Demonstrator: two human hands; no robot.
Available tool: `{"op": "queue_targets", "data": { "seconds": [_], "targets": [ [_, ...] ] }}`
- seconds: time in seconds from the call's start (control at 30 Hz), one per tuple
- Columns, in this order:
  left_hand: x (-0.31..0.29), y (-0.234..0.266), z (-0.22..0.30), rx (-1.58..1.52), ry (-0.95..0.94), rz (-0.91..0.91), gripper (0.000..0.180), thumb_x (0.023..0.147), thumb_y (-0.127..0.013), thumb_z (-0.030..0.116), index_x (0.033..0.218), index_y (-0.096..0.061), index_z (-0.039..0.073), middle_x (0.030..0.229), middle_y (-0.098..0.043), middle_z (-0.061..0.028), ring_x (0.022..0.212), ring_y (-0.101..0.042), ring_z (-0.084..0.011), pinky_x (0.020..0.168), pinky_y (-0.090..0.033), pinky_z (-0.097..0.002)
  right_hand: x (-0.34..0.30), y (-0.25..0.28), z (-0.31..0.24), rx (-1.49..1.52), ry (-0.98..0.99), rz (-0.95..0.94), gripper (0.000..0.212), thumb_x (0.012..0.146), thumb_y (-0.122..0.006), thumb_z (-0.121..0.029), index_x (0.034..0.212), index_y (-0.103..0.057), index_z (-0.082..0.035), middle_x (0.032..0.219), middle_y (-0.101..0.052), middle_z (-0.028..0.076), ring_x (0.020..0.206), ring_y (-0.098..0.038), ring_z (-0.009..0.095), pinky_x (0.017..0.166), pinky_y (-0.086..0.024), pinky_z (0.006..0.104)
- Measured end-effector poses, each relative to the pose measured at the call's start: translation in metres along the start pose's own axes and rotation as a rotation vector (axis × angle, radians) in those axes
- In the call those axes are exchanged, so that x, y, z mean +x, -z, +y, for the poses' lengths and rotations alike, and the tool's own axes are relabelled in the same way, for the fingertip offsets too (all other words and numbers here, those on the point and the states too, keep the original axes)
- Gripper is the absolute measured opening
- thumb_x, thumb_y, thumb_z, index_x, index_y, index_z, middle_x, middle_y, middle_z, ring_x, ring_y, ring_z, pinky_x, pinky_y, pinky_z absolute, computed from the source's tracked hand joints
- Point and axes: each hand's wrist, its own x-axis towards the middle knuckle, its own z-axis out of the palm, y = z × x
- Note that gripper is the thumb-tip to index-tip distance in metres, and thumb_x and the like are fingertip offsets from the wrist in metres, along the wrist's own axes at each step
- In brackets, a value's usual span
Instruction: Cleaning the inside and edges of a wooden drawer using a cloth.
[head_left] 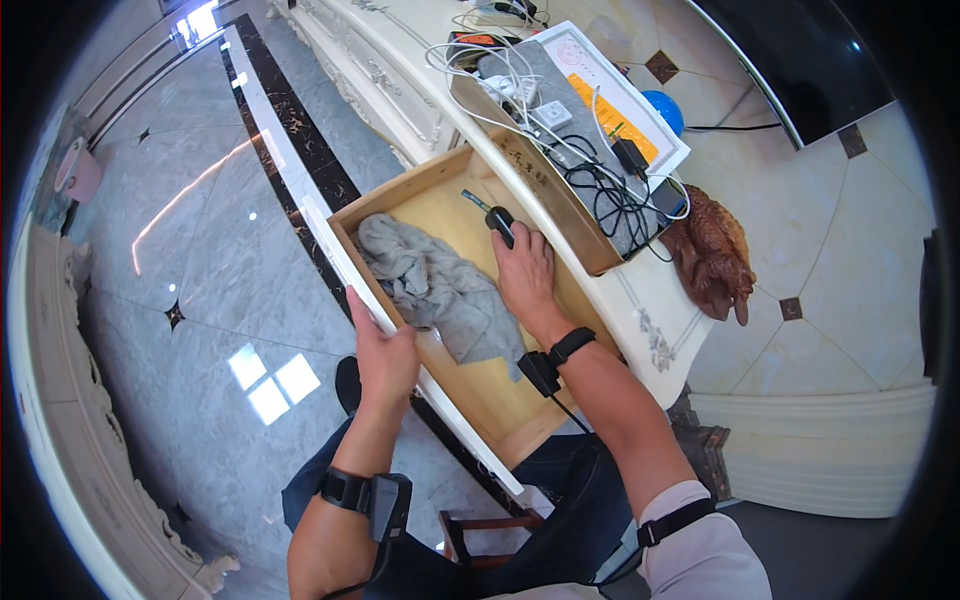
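My left hand point(386, 350) is closed round the top edge of the white front of a pulled-out wooden drawer point(400, 183). Inside the drawer, my right hand point(526, 272) has its fingers on a black car key point(500, 224) whose metal blade points to the far left. The palm hides part of what lies under it. A crumpled grey cloth point(440, 285) fills the left side of the drawer, between my two hands.
On the white cabinet top point(640, 300) stands an open box point(560, 200) with tangled cables, chargers and a power strip. Beside it sit a brown carved figurine point(710, 255) and a blue ball point(662, 112). A dark television point(810, 60) is at the far right.
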Motion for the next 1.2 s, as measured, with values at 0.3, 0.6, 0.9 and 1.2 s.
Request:
{"op": "queue_targets", "data": {
  "seconds": [0.3, 0.6, 0.9, 1.2],
  "targets": [
    [-0.005, -0.005, 0.008, -0.065, -0.007, -0.047, 0.095, 0.085, -0.052, -0.008, 0.164, -0.001, 0.005, 0.152, -0.045, -0.0200, 0.128, -0.056, -0.0264, 0.101, -0.047, -0.0308, 0.004, -0.004, -0.090, 0.391, 0.528, 0.032, 0.059, 0.083, -0.069, -0.028, 0.137, -0.059, -0.007, 0.145, -0.051, 0.017, 0.135, -0.044, 0.041, 0.115, -0.035, 0.0518],
    [0.001, -0.009, -0.006, -0.054, -0.045, -0.095, 0.094, 0.085, -0.050, -0.008, 0.163, 0.002, 0.003, 0.154, -0.042, -0.0209, 0.133, -0.052, -0.0253, 0.107, -0.043, -0.0299, 0.075, -0.049, -0.059, 0.251, -0.040, 0.141, 0.058, 0.083, -0.061, -0.027, 0.133, -0.058, 0.003, 0.136, -0.053, 0.022, 0.128, -0.048, 0.041, 0.110, -0.038, 0.0526],
    [-0.001, 0.007, -0.004, 0.040, 0.002, -0.041, 0.091, 0.087, -0.050, -0.006, 0.163, -0.001, 0.003, 0.153, -0.045, -0.0197, 0.130, -0.055, -0.0236, 0.104, -0.045, -0.0295, -0.001, 0.002, -0.100, 0.737, -0.125, -0.051, 0.046, 0.086, -0.068, -0.027, 0.125, -0.065, -0.002, 0.124, -0.057, 0.018, 0.114, -0.054, 0.037, 0.096, -0.048, 0.0478],
    [0.002, 0.004, -0.008, 0.029, -0.056, -0.060, 0.091, 0.088, -0.049, -0.007, 0.164, -0.001, 0.005, 0.156, -0.040, -0.0184, 0.134, -0.050, -0.0246, 0.109, -0.041, -0.0299, -0.014, -0.009, 0.006, 0.143, 0.070, 0.092, 0.029, 0.086, -0.060, -0.005, 0.113, -0.068, -0.009, 0.139, -0.052, 0.012, 0.123, -0.051, 0.036, 0.099, -0.047, 0.0479]
  ]
}}
